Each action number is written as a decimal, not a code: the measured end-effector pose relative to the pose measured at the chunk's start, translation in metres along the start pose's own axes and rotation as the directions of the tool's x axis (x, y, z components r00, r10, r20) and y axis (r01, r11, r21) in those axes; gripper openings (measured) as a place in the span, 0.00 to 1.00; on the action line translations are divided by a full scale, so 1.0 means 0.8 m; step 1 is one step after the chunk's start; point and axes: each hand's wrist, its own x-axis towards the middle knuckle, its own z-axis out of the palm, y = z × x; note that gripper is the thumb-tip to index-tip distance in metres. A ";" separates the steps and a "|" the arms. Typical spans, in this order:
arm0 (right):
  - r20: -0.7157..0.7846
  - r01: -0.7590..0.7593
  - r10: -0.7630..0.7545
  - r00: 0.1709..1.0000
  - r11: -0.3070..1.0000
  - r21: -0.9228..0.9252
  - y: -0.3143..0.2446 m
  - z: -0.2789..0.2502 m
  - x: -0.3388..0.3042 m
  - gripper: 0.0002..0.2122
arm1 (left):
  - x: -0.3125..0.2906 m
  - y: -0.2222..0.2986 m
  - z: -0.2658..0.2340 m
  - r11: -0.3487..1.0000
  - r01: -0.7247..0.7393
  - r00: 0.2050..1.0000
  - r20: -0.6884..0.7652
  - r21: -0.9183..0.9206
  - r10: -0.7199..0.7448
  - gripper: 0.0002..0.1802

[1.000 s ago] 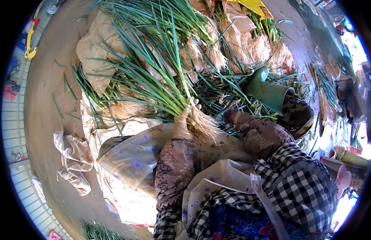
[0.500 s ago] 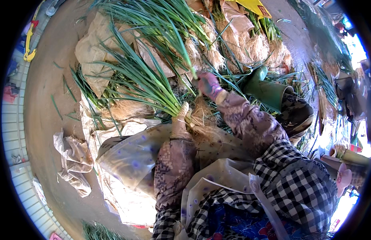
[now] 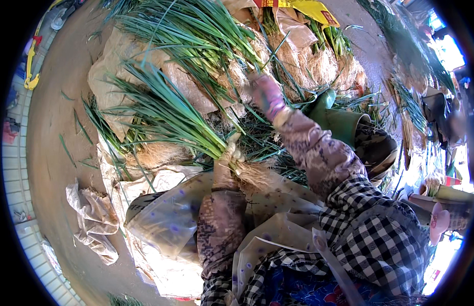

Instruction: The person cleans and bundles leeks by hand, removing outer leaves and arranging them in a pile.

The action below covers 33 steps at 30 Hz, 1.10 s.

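Observation:
My left hand [image 3: 229, 154] is closed around a bunch of green onions [image 3: 196, 127] just above the lap. Their leaves fan out to the upper left, and the pale stringy roots [image 3: 254, 174] stick out to the right of the hand. Farther out, my right hand [image 3: 268, 96], in a patterned glove, reaches to the root ends of a big pile of green onions [image 3: 196, 30]. Its fingers are blurred, so I cannot make out whether they grip anything. Loose green leaves [image 3: 262, 135] lie between the two hands.
A green rubber boot [image 3: 336, 117] stands right of my right forearm. Beyond it lie more rooted bundles [image 3: 318, 66] under tan wrapping and a yellow bag [image 3: 318, 11]. At left are another onion bundle [image 3: 155, 154] and a crumpled beige cloth [image 3: 91, 219]. A clear plastic apron [image 3: 168, 219] covers my lap.
My right hand has moved up and away from the held bunch to the pile; the onion it held beside the bunch is no longer seen there. My left hand has shifted slightly down.

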 end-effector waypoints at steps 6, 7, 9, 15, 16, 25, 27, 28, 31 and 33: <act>0.193 -0.580 0.559 0.807 0.810 0.081 0.063 -0.063 0.039 0.16 | -0.008 0.041 0.068 0.933 -0.313 0.944 -0.049 0.175 0.326 0.18; 0.202 -0.463 0.444 0.873 0.885 0.056 0.068 -0.062 0.035 0.15 | 0.000 0.040 0.060 0.947 -0.290 0.954 -0.033 0.135 0.297 0.18; 0.291 -0.322 0.262 0.920 0.929 0.184 0.013 -0.039 0.005 0.14 | -0.008 0.044 0.011 0.961 -0.268 0.960 -0.064 0.071 0.272 0.19; 0.476 0.208 -0.390 0.788 0.897 0.390 -0.043 -0.002 -0.075 0.12 | 0.012 0.017 -0.020 0.871 -0.227 0.897 -0.254 0.437 0.361 0.07; 0.547 0.158 -0.310 0.778 0.939 0.306 -0.042 0.013 -0.094 0.10 | 0.046 -0.003 -0.085 0.799 -0.332 0.889 -0.118 0.501 0.443 0.11; 0.574 0.313 -0.575 0.583 0.811 0.494 -0.047 0.016 -0.119 0.09 | -0.014 -0.001 0.007 0.931 -0.080 0.858 -0.450 0.357 0.246 0.13; 0.682 0.061 -0.422 0.597 0.871 0.487 -0.048 0.004 -0.104 0.07 | -0.011 0.000 0.011 0.943 -0.110 0.875 -0.420 0.315 0.242 0.13; 0.826 -0.003 -0.214 0.521 0.968 0.252 -0.062 -0.008 -0.092 0.07 | 0.001 -0.005 0.005 0.931 -0.265 0.872 -0.351 0.250 0.342 0.13; 0.564 -0.397 -0.174 0.807 0.548 0.737 -0.051 0.006 -0.075 0.08 | 0.002 -0.009 0.001 0.922 -0.248 0.804 -0.468 0.296 0.367 0.11; 0.372 -0.257 0.152 0.916 0.933 0.252 -0.074 -0.007 -0.054 0.11 | -0.009 -0.005 -0.007 0.922 -0.225 0.774 -0.517 0.315 0.366 0.11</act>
